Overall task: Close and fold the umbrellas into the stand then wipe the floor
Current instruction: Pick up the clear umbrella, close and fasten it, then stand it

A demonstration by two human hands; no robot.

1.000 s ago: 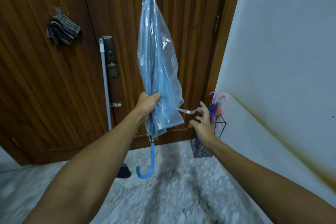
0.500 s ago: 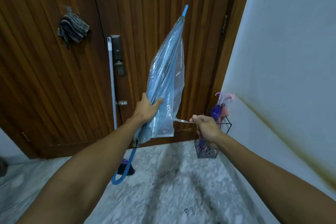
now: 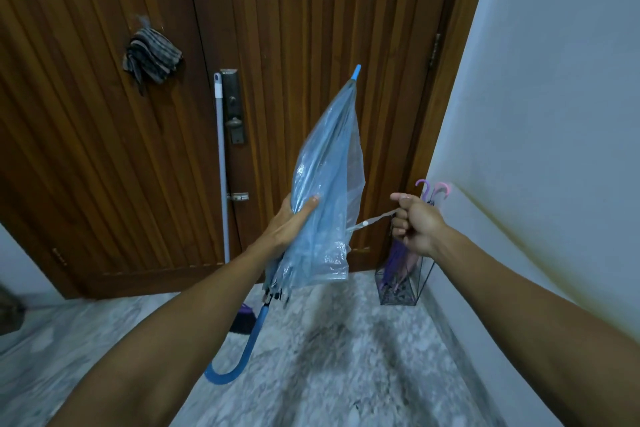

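Umbrella [image 3: 325,184] held by left hand [image 3: 289,224]; right hand [image 3: 414,224] pulls strap [image 3: 372,221].

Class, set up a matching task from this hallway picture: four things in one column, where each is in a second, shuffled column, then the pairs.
Things
1. blue umbrella
2. closing strap
3. striped cloth
4. wire stand

Places
A. hanging on the door
B. on the floor in the corner
C. gripped by the left hand
D. pinched by the right hand

Pairs: 1-C, 2-D, 3-A, 4-B
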